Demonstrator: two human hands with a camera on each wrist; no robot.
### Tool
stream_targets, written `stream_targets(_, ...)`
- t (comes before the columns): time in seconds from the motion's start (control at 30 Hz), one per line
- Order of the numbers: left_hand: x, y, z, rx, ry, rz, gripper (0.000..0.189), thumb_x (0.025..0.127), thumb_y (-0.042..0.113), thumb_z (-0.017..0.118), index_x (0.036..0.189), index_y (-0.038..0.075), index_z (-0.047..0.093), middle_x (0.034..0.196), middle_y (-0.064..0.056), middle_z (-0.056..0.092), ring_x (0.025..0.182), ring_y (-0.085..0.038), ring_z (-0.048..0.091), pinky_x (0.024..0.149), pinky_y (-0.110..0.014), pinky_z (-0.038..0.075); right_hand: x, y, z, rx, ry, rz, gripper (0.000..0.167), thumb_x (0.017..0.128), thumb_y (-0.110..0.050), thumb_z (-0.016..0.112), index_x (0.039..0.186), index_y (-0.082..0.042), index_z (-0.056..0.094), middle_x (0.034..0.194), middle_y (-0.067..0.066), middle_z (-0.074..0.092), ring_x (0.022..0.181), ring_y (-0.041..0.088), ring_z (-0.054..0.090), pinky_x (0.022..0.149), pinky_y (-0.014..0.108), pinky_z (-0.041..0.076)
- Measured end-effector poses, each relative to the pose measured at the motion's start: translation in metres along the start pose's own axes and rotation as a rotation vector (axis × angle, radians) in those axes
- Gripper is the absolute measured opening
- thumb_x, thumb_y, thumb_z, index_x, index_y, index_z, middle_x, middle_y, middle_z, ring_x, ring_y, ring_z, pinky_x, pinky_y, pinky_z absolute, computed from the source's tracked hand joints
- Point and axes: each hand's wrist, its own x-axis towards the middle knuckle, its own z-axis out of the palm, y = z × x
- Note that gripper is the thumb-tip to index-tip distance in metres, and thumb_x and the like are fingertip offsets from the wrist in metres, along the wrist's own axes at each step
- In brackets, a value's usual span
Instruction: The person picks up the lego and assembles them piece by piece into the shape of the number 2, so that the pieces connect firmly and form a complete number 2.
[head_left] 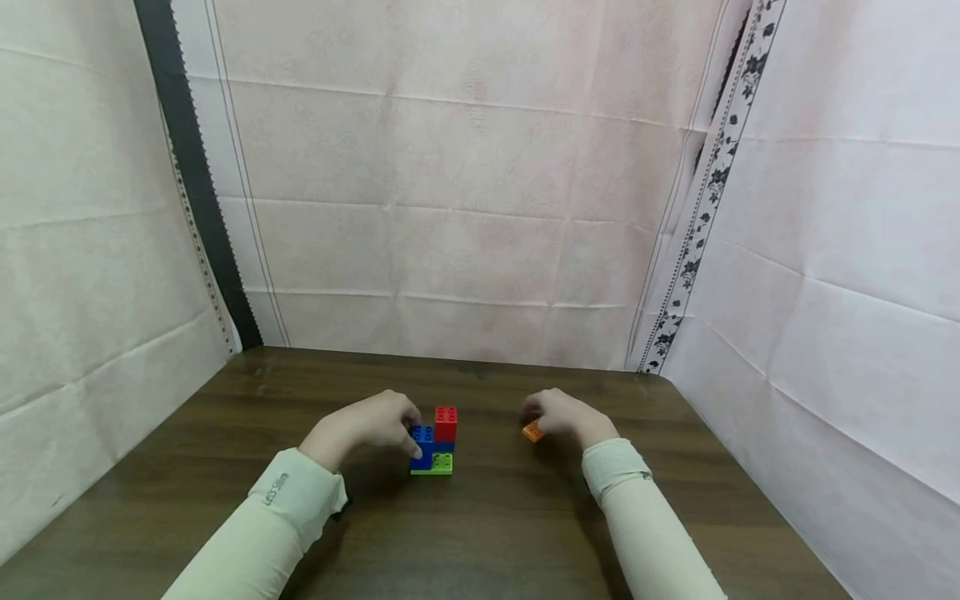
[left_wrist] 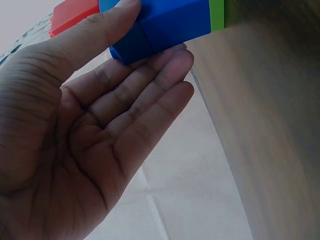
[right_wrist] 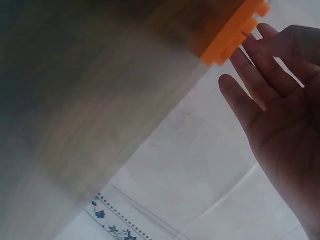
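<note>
My left hand pinches a small stack of toy building bricks at the left of middle on the table. In the left wrist view its thumb presses the blue brick, and its other fingers lie along the underside in that view. A red brick tops the stack's right side, and a lime green brick forms the bottom. To the right, my right hand hovers low at a flat orange brick. In the right wrist view the loosely extended fingers reach to its studded side; whether they touch is unclear.
Both hands work over a brown wooden table. Pale cloth hangs behind and at both sides, meeting the table's edges. A dark strip runs down the left corner, and a flower-patterned border down the right.
</note>
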Motion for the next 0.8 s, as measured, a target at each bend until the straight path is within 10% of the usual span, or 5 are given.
stream_targets(0.8, 0.003, -0.002, 0.0, 0.001, -0.006, 0.002, 0.047, 0.077, 0.029, 0.088, 0.116, 0.008, 0.072, 0.106, -0.002, 0.07, 0.095, -0.018, 0.067, 0.089, -0.05, 0.055, 0.003, 0.012, 0.004, -0.105, 0.042, 0.028, 0.027, 0.086, -0.007, 0.075, 0.112, -0.002, 0.072, 0.098, 0.004, 0.066, 0.083, 0.016, 0.055, 0.08, 0.038, 0.051)
